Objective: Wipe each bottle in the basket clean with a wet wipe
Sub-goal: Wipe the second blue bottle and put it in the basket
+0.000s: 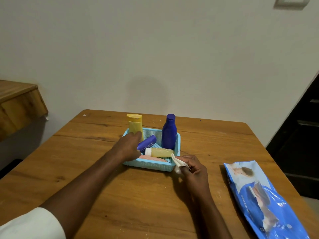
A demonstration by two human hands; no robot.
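Grained wooden table (138,187), mesh plastic basket (151,165); left hand (128,146) fingers relaxed, right hand (193,167) fingers pinching crumpled wipe (177,163).

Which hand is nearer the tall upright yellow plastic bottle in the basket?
Left. The left hand reaches its base; the right hand holds a white wet wipe outside the basket's near right corner.

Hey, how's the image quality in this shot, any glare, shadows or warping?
Head view: dim, warm light; a soft round shadow on the wall behind the basket; bright glare streaks on the wipes pack; wide-angle bending at the table edges; the hands and bottles look slightly soft.
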